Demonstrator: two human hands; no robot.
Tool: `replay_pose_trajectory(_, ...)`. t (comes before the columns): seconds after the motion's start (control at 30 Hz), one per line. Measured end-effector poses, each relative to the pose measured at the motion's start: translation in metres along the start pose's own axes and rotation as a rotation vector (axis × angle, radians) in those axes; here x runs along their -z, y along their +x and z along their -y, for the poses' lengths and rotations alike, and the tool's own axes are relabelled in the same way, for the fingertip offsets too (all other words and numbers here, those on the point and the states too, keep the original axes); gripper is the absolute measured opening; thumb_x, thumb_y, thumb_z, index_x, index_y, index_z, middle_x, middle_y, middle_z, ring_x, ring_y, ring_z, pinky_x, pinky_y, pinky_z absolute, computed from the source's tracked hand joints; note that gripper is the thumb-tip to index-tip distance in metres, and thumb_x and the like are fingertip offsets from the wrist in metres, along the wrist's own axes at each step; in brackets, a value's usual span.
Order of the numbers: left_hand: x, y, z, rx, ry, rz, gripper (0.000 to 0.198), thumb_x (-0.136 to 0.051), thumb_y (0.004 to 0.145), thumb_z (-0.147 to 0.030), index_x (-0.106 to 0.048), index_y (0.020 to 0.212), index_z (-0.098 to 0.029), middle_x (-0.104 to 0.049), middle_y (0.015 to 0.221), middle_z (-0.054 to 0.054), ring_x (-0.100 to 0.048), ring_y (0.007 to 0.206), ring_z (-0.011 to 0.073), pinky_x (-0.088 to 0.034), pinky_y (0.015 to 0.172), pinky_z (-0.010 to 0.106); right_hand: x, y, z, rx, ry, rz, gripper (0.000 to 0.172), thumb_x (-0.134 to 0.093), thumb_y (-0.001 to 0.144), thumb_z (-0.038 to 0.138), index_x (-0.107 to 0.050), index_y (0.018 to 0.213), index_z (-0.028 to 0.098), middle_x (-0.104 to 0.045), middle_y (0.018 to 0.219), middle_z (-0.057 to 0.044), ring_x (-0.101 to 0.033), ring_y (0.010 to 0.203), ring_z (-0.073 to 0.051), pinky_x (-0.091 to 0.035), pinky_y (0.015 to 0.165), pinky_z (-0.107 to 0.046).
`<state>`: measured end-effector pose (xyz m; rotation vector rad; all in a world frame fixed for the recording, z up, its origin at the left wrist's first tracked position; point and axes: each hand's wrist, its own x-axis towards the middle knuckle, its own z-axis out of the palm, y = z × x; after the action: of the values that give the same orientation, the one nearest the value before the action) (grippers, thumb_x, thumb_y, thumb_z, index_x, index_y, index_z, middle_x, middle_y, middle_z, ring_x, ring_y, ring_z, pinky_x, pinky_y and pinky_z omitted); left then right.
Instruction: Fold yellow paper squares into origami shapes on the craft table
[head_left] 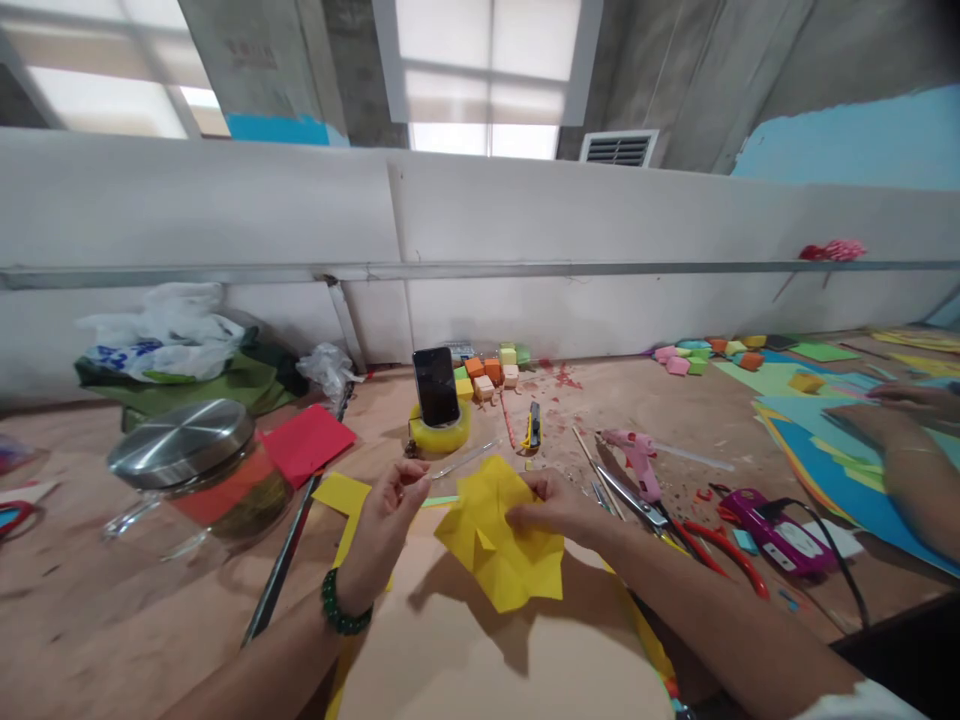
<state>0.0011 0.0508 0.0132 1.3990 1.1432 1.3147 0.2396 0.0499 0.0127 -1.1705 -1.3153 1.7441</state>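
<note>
My left hand [386,515], with a dark green bead bracelet [345,605] at its wrist, pinches one end of a thin clear stick [465,460] that points up and to the right. In my right hand [559,505] is a folded yellow paper [499,550] with several pointed corners and creases, gripped at its right side. The paper hangs above a pale peach sheet [442,650] and casts a shadow on it. Yellow paper strips [341,492] lie left of the sheet, partly behind my left hand.
Ahead stand a phone [436,388] on a yellow tape roll [439,432], small paper cubes [491,370] and a cutter knife [533,428]. Rightward lie a pink glue gun [637,460], scissors [637,500], red-handled pliers [727,555] and another person's arm [919,470]. A lidded glass jar [225,490] stands left.
</note>
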Motion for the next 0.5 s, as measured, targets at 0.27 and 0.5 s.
replay_pose_trajectory(0.27,-0.028,-0.026,-0.004,0.375,-0.339,0.406,0.053,-0.070,0.070,-0.058,-0.065,0.103,-0.017,-0.068,0.107,0.013,-0.063,0.100,0.0279,-0.051,0.084,0.038,-0.026,0.005,-0.021,0.202,0.386,-0.175,0.040,-0.085,0.056,0.039,-0.069,0.085,0.018,-0.072,0.078,-0.003,-0.067,0.066,-0.018,-0.053,0.065,-0.030)
replay_pose_trajectory(0.5,-0.016,-0.013,-0.006,0.396,-0.195,0.369,0.043,-0.073,0.064,-0.054,-0.066,0.079,-0.014,-0.071,0.077,0.005,-0.065,0.072,0.0201,-0.051,0.066,0.029,-0.020,0.002,-0.012,0.265,0.054,-0.196,0.052,-0.084,0.055,0.032,-0.065,0.101,0.021,-0.070,0.096,-0.004,-0.066,0.086,-0.020,-0.051,0.077,-0.033)
